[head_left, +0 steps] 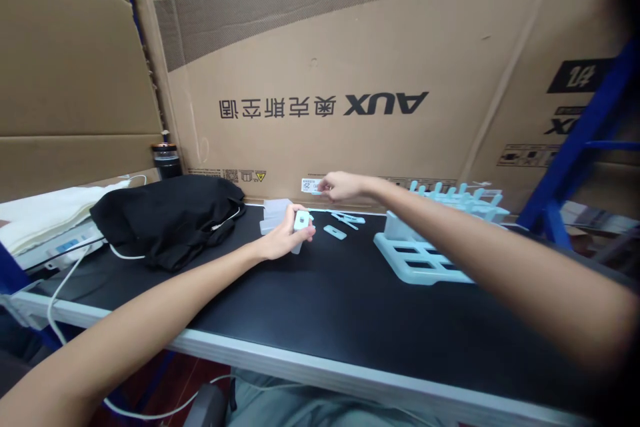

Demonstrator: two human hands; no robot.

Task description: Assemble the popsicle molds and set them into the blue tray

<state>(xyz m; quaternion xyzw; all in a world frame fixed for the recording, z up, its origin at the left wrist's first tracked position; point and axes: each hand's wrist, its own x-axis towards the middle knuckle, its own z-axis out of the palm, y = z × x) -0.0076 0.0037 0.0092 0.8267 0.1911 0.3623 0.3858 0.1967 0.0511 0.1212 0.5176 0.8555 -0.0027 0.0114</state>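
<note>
My left hand (281, 239) is closed around an ice-pop mould, whose light-blue lid (301, 219) faces up and whose clear body (297, 249) shows below the fingers. Beyond it and to the right, my right hand (342, 185) hovers with its fingers pinched together; what they hold, if anything, is too small to make out. A loose light-blue lid (335, 233) lies flat on the table, with several light-blue sticks and lids (349, 219) just behind it. Clear mould pieces (273, 213) rest behind my left hand.
On the right, a light-blue rack (400, 261) holds several moulds with upright sticks (463, 195), partly hidden by my right forearm. Black cloth (175, 217) and a white cable (65, 293) lie left. A dark bottle (167, 159) and large cardboard (320, 47) stand behind.
</note>
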